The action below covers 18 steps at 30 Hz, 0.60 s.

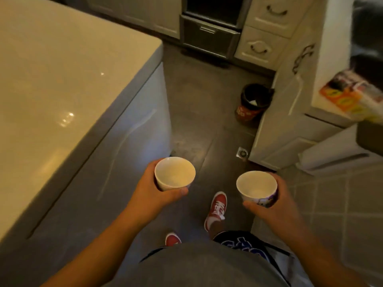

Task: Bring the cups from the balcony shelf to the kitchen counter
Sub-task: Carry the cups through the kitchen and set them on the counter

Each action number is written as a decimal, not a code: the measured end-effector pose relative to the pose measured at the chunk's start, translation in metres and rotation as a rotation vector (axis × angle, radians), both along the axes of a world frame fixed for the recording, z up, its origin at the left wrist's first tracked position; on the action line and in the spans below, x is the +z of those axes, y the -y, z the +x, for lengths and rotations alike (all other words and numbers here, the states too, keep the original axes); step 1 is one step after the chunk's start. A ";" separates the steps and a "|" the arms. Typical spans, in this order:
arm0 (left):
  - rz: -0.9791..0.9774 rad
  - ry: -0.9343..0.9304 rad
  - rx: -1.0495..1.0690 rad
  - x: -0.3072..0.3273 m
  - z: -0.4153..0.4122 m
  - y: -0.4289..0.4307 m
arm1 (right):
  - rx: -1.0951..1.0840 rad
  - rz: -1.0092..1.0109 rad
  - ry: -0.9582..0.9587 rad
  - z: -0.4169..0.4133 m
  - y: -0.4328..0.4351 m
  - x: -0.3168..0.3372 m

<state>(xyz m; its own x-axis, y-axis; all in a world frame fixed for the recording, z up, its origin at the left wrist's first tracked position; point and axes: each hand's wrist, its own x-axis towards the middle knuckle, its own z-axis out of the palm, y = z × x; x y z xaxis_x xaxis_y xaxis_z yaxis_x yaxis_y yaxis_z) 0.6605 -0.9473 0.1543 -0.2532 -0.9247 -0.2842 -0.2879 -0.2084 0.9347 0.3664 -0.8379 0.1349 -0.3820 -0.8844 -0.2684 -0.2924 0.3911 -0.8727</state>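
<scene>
From the head view, the left hand (149, 189) has its fingers wrapped round a plain white cup (175, 174); the right hand (277, 206) grips a second cup (257, 188) with a purple print. Both are upright, empty, carried over the floor (196, 112) beside a pale counter (51, 83). They look ceramic: light, stiff, breakable, slick-glazed, so holding round the wall suits.

Two cups, both upright, interiors white and empty. Plain white cup (175, 174) is held in the left hand (151, 188), above the dark floor. Cup with purple print (257, 188) on its outer wall is held in the right hand (277, 206), well apart from the first.
</scene>
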 end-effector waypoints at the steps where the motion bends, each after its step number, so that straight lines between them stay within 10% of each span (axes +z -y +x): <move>1: 0.003 -0.016 -0.021 -0.002 -0.017 0.017 | -0.040 0.002 0.001 -0.011 0.002 -0.002; 18: -0.008 0.110 -0.042 0.024 -0.183 0.220 | 0.005 0.000 0.058 -0.178 0.233 -0.007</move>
